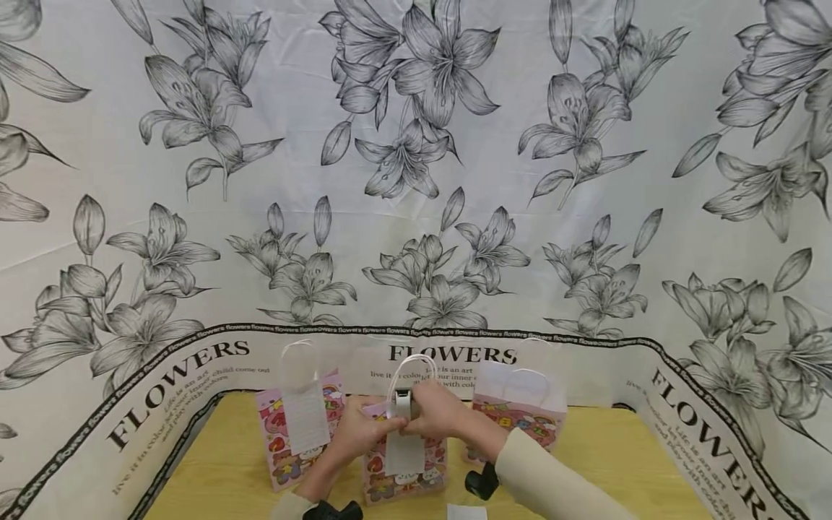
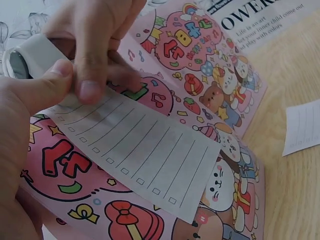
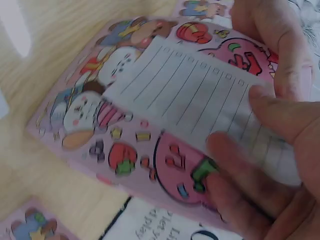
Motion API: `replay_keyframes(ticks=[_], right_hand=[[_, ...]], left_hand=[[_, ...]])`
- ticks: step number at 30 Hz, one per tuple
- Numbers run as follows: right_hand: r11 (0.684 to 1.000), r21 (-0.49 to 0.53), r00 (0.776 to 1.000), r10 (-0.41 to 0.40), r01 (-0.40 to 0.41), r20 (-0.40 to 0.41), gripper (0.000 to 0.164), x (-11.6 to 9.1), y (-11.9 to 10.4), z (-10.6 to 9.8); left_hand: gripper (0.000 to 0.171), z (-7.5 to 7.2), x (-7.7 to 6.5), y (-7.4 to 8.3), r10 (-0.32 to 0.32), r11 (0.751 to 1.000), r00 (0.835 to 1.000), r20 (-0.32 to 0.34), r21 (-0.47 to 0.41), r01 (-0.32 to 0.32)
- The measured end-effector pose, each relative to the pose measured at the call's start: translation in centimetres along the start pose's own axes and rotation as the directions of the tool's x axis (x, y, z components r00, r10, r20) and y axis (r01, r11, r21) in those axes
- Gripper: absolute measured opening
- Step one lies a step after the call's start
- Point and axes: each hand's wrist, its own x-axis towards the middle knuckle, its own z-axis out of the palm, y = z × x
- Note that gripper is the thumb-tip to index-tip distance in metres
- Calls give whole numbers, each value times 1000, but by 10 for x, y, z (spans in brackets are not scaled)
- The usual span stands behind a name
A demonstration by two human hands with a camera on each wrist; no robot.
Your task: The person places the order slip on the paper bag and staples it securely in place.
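A pink cartoon-print gift bag [image 1: 406, 484] with white handles stands in the middle, a lined checklist paper [image 2: 145, 150] lying against its front. At the bag's top edge, my right hand [image 1: 437, 410] grips a small white stapler [image 1: 403, 401] over the paper's upper end. My left hand [image 1: 357, 431] holds the same bag's upper left side, its thumb reaching across to the stapler and paper. In the right wrist view, the right thumb and fingers [image 3: 220, 145] lie close over the paper, and the stapler is hidden there.
To the left stands a similar bag [image 1: 279, 462] with a checklist paper [image 1: 305, 419] on its front. Another bag [image 1: 520, 419] is at the right, behind my right arm. One loose paper [image 1: 466, 512] lies at the near edge of the wooden table [image 1: 214, 462]. A floral curtain [image 1: 442, 274] hangs behind.
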Motion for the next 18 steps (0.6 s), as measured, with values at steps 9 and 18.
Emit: replay_keyframes(ticks=[9, 18], right_hand=[[997, 60, 998, -39, 42, -52, 28, 1, 5, 1], [985, 170, 998, -5, 14, -56, 22, -4, 9, 8]], left_hand=[[28, 1, 2, 4, -5, 1000, 999, -51, 29, 6], [29, 6, 4, -1, -36, 999, 999, -36, -17, 36]])
